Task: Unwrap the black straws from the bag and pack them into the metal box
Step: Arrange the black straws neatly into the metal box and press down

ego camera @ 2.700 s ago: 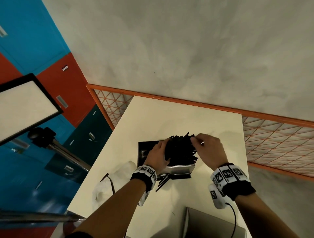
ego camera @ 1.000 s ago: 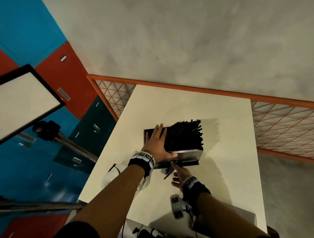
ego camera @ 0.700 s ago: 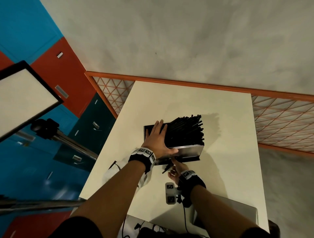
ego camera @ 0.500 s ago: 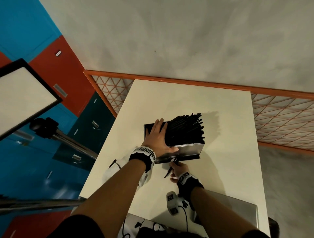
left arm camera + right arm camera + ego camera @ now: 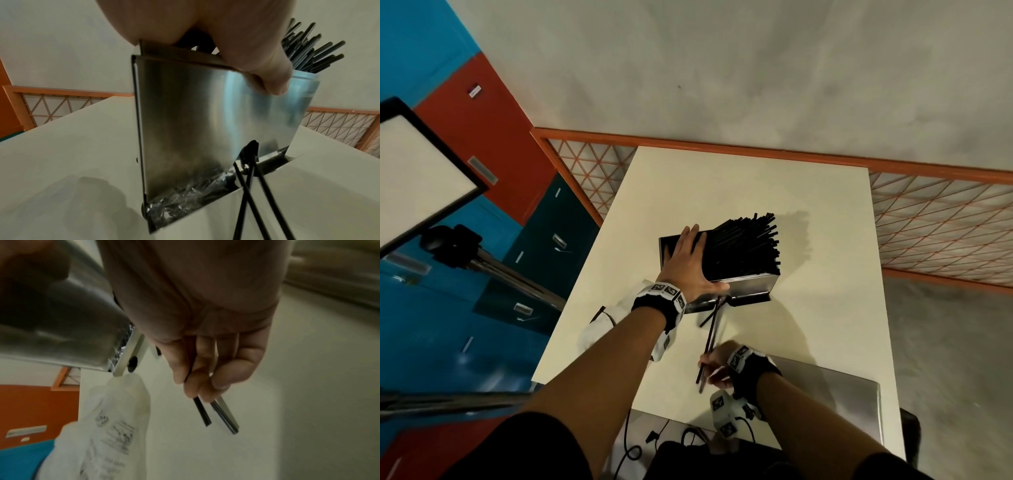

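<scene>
a cream-white rectangular table [image 5: 808,329] carries everything here. on its near edge lies a flat grey metal sheet [image 5: 832,387], partly under the right forearm. towards the middle stands the shiny rectangular metal box [image 5: 751,285], upright with its open top facing up, and a thick bundle of black plastic straws [image 5: 743,246] sticks out of that opening, fanned toward the right. crumpled clear film [image 5: 185,194] shows at the foot of the box in the left wrist view. a crinkled translucent white plastic bag [image 5: 107,426] with faint print lies on the table just left of the box, near the left wrist.

the left hand [image 5: 688,260] lies flat over the left part of the box top, fingers straight, thumb hooked over the near wall, pressing rather than clasping. the right hand [image 5: 717,368] is low on the table near the front edge, fingers curled around a few loose black straws [image 5: 710,337], whose far ends reach to the base of the box.
</scene>
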Motion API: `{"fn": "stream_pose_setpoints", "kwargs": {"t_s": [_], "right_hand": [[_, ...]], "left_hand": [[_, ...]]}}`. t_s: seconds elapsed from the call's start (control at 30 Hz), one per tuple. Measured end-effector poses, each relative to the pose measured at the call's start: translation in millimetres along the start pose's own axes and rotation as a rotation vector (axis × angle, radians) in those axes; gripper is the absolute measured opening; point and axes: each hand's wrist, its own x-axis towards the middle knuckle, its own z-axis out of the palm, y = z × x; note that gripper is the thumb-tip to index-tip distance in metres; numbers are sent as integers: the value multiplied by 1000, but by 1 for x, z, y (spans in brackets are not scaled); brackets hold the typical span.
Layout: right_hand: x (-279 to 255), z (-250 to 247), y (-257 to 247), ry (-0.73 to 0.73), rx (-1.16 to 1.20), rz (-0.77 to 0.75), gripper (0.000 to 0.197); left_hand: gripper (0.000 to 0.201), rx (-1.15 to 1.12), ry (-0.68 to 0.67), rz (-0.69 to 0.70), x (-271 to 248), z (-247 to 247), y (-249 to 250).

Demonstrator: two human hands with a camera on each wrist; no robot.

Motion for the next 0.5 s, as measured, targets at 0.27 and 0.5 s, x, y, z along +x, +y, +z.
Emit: {"fn": "stream_pose_setpoints", "kwargs": {"t_s": [0.27,0.5], "right_hand": [[0,2,3,18,-65,-13,24],[-5,-15,12,61,-583,-74,19]], "left_hand": [[128,-23,15,2,-1,1,0],[128,-52,17,4,-1,-1,0]]}}
